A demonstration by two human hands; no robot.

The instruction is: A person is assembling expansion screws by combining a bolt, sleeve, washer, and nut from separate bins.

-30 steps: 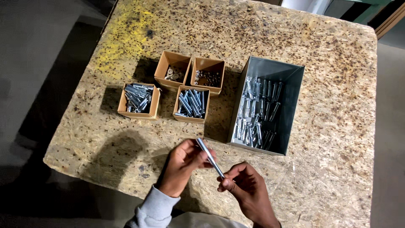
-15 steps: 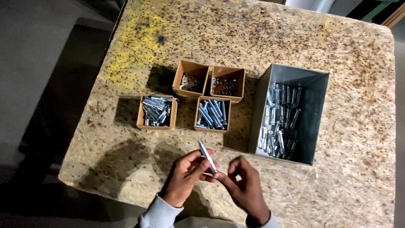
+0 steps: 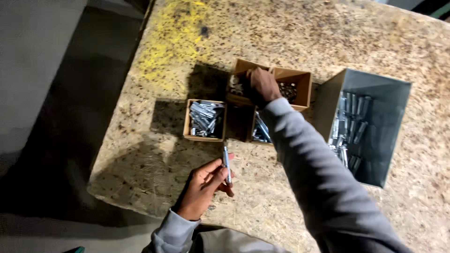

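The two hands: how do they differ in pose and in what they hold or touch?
The left hand stays close to the body and holds a silver bolt upright; the right hand is stretched far out, holding no bolt. The left hand hovers over the bare table; the right hand reaches into a small cardboard box. Both wear grey sleeves.
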